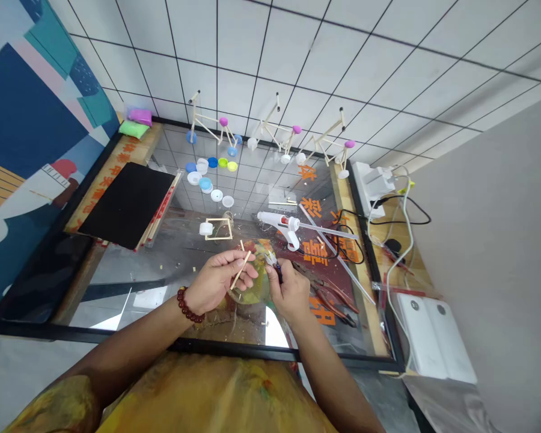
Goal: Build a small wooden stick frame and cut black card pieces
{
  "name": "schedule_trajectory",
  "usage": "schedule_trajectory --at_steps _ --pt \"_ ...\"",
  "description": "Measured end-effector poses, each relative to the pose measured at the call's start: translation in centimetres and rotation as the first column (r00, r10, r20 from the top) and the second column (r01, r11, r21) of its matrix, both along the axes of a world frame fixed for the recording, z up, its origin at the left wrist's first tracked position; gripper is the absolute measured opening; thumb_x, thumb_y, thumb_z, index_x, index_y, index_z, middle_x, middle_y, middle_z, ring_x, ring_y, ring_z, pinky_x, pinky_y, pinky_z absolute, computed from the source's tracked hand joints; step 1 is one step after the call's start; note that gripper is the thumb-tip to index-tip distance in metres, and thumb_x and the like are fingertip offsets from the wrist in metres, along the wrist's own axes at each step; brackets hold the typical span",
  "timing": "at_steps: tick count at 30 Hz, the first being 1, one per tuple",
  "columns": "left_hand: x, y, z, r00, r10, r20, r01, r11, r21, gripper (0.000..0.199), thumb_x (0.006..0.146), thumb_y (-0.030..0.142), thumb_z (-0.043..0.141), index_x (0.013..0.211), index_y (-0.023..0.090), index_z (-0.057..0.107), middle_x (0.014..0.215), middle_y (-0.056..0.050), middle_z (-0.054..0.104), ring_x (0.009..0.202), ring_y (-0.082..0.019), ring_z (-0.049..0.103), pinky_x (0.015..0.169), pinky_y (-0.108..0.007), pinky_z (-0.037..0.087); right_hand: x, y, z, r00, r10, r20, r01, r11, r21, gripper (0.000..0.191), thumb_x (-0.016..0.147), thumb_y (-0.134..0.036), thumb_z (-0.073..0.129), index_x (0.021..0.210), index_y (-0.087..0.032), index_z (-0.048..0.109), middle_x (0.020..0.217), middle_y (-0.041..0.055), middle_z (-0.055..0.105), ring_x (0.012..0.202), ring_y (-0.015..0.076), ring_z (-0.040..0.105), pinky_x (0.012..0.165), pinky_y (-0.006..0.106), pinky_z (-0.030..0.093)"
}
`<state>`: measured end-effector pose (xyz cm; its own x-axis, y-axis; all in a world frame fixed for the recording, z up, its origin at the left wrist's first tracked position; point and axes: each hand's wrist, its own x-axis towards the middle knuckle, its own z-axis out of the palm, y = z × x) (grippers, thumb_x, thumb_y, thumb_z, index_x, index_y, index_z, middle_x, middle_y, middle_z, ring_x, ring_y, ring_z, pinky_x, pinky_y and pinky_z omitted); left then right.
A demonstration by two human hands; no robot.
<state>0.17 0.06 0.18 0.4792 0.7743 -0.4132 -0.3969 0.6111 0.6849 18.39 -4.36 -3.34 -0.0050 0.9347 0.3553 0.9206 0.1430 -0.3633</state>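
Note:
My left hand (223,276), with a beaded bracelet at the wrist, pinches a short wooden stick (240,270) between thumb and fingers. A second short piece of stick shows just behind it. To the right, my right hand (291,290) is closed round small cutting pliers (274,264), their jaws pointing up and left, apart from the stick. A little frame of glued sticks (219,229) with a white bottle cap (206,228) on one side lies beyond my left hand. Past my right hand rests a white glue gun (282,225) with a clear glue stick in its back.
Three small stick bicycles (207,123) with cap wheels stand along the back edge. Loose coloured bottle caps (213,162) lie before them. Black boards (128,201) are stacked at left. Red-handled pliers (331,291), a clear glue stick (342,258) and cables (401,234) are at right.

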Motion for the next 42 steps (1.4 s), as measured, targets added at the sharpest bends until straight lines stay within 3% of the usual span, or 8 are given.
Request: schedule_trajectory --at_steps 3,8,16,26,35,42 --pt "0.0 0.3 0.1 0.999 0.005 0.037 -0.002 0.997 -0.079 0.033 0.069 0.031 0.082 0.093 0.012 0.069 0.080 -0.009 0.073 0.069 -0.016 0.068 0.065 -0.026 0.055 0.2 0.1 -0.4 1.000 0.022 -0.017 -0.023 1.000 -0.011 0.032 0.099 -0.041 0.038 0.098 -0.016 0.058 0.069 0.0050 0.068 0.057 0.0187 0.062 0.055 0.027 0.038" --pt "-0.1 0.3 -0.6 1.000 0.011 0.025 -0.009 0.996 -0.086 0.029 0.068 0.025 0.083 0.090 0.013 0.068 0.084 -0.007 0.073 0.074 -0.016 0.069 0.070 -0.028 0.057 0.0 0.1 0.0 0.986 0.105 -0.130 -0.107 0.994 -0.009 0.032 0.099 -0.042 0.037 0.098 -0.017 0.057 0.067 0.0038 0.066 0.057 0.0184 0.061 0.055 0.027 0.040" --pt "0.3 0.0 -1.7 0.998 0.018 -0.059 -0.007 0.986 0.168 0.035 0.067 0.031 0.082 0.095 0.011 0.074 0.073 -0.004 0.067 0.055 -0.006 0.051 0.049 -0.019 0.037 -0.4 -0.1 0.1 0.946 0.185 -0.265 -0.218 0.970 -0.103 0.030 0.099 -0.043 0.036 0.098 -0.019 0.055 0.073 0.0030 0.066 0.059 0.0164 0.060 0.058 0.026 0.041" --pt "0.5 0.1 -2.9 0.981 -0.017 -0.193 0.084 0.934 0.346 0.028 0.068 0.035 0.078 0.086 0.013 0.074 0.066 -0.001 0.061 0.054 -0.006 0.044 0.047 -0.019 0.028 -0.4 0.0 -0.3 0.973 0.196 -0.125 -0.211 0.970 -0.121 0.035 0.100 -0.045 0.033 0.100 -0.019 0.056 0.073 0.0052 0.068 0.066 0.0204 0.065 0.060 0.027 0.039" --pt "0.7 -0.1 -2.9 0.965 0.036 -0.260 0.072 0.916 0.395 0.028 0.063 0.033 0.079 0.080 0.012 0.074 0.064 -0.002 0.061 0.051 -0.006 0.043 0.047 -0.020 0.028 0.0 -0.1 -0.3 0.912 0.289 -0.292 -0.331 0.938 -0.106 0.028 0.099 -0.041 0.034 0.094 -0.020 0.053 0.074 0.0026 0.062 0.065 0.0174 0.059 0.062 0.026 0.039" --pt "0.7 -0.3 -2.7 0.981 -0.035 -0.193 0.107 0.921 0.376 0.030 0.063 0.037 0.079 0.077 0.011 0.072 0.066 -0.002 0.062 0.049 -0.005 0.042 0.045 -0.018 0.024 0.0 -0.3 -0.3 0.880 0.315 -0.355 -0.360 0.931 -0.066 0.029 0.099 -0.040 0.037 0.083 -0.021 0.053 0.063 -0.0025 0.052 0.056 0.0129 0.049 0.057 0.024 0.036"
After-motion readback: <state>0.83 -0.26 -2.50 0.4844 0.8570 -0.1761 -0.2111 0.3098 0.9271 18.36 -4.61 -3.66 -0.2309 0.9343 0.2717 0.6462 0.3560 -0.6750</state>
